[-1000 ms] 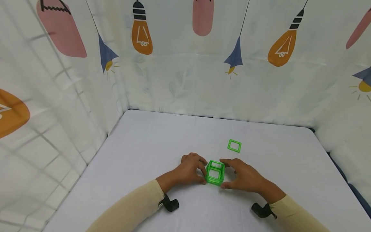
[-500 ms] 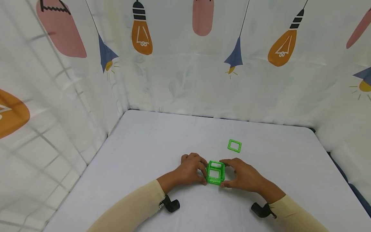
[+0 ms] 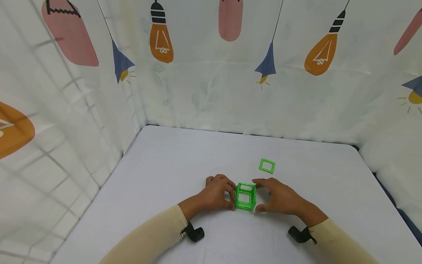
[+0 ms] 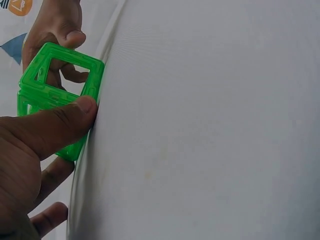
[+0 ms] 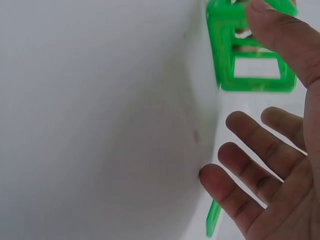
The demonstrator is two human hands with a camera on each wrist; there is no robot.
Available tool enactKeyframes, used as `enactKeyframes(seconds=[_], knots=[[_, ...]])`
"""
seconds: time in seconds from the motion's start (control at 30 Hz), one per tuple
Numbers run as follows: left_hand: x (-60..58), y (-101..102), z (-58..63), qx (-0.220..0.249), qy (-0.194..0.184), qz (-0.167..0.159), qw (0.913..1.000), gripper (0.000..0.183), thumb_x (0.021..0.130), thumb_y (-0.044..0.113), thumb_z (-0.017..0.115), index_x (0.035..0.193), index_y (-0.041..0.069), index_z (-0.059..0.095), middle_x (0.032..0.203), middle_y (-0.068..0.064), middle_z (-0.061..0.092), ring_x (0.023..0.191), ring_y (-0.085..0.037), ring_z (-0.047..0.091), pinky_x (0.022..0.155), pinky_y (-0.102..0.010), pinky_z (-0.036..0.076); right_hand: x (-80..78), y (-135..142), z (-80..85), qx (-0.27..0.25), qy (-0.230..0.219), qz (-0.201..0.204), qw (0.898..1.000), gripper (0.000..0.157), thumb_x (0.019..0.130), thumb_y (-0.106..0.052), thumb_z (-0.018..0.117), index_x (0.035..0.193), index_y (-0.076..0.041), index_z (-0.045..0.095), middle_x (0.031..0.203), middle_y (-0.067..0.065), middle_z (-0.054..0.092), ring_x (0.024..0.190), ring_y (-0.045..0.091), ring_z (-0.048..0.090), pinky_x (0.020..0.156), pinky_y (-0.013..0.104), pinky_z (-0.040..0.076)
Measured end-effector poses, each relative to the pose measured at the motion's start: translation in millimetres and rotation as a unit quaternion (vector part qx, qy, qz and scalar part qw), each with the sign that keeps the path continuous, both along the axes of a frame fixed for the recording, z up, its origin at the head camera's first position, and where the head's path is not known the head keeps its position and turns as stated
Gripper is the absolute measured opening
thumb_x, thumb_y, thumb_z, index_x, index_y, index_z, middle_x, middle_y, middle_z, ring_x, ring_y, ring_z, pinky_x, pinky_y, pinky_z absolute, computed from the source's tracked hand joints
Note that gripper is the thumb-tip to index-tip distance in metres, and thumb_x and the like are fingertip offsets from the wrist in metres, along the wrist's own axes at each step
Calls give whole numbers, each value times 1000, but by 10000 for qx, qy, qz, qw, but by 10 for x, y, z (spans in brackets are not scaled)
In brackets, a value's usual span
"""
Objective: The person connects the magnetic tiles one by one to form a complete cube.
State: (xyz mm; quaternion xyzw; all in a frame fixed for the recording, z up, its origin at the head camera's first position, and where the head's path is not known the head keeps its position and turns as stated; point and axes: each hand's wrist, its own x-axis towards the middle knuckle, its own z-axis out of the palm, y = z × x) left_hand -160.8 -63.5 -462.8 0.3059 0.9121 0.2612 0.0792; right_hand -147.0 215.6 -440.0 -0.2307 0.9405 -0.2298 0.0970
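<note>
A cube built of green see-through magnetic tiles (image 3: pixel 245 206) stands on the white table, its square frames open in the middle. At its left side my left hand (image 3: pixel 217 193) grips it; in the left wrist view the thumb (image 4: pixel 65 125) lies across the near frame, with fingers behind. My right hand (image 3: pixel 281 198) is spread at the cube's right side, a small gap from it, thumb and fingers apart. In the right wrist view the right hand's fingers (image 5: pixel 252 172) extend loosely, holding nothing. Beyond the right hand, a single green square tile (image 3: pixel 266 171) lies flat.
The white tabletop (image 3: pixel 184 154) extends around both hands. Pale curtains (image 3: pixel 204 95) printed with lamps and bulbs hang along the table's back and sides. Black wrist cameras (image 3: pixel 195 234) sit at both sleeves.
My right hand has let go of the cube's right side and drawn slightly away to the right. The left hand and the cube stay almost in place; the single tile has not moved.
</note>
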Motion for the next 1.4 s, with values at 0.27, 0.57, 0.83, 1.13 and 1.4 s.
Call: enactKeyframes(seconds=[0.27, 0.57, 0.83, 1.13, 1.4], knots=[[10, -18, 16, 309, -250, 134, 9991, 29, 72, 33, 95, 78, 36, 67, 125, 18, 64, 133, -17, 41, 107, -53, 21, -213, 227, -4, -135, -61, -196, 9997, 89, 76, -43, 91, 150, -12, 52, 127, -2, 67, 121, 27, 58, 99, 49, 50], [23, -11, 34, 259, -213, 302, 9990, 35, 71, 34, 96, 82, 29, 63, 119, 20, 64, 131, -17, 43, 107, -53, 22, -508, 410, -22, -92, 270, -633, 9976, 82, 83, -41, 86, 149, -8, 51, 127, 7, 66, 124, 35, 54, 98, 56, 48], [29, 2, 10, 93, -165, 399, 9990, 43, 70, 38, 96, 91, 29, 60, 109, 22, 60, 130, -16, 44, 104, -50, 24, -670, 461, -47, 109, 202, -989, 9948, 81, 86, -38, 84, 151, -6, 48, 146, 22, 51, 139, 45, 38, 109, 64, 36], [21, -3, -35, 102, -134, 393, 9991, 57, 71, 40, 95, 116, 28, 62, 112, 24, 60, 131, -15, 45, 107, -50, 24, -829, 498, -95, 216, 160, -1049, 9941, 80, 88, -33, 83, 152, -3, 46, 147, 22, 51, 139, 45, 39, 110, 63, 35], [26, -6, -16, 128, -109, 328, 9993, 72, 72, 38, 94, 135, 24, 61, 113, 28, 63, 131, -12, 44, 108, -51, 24, -889, 500, -152, 113, 254, -945, 9951, 77, 89, -30, 81, 151, -1, 46, 136, 21, 60, 136, 45, 43, 110, 63, 35]])
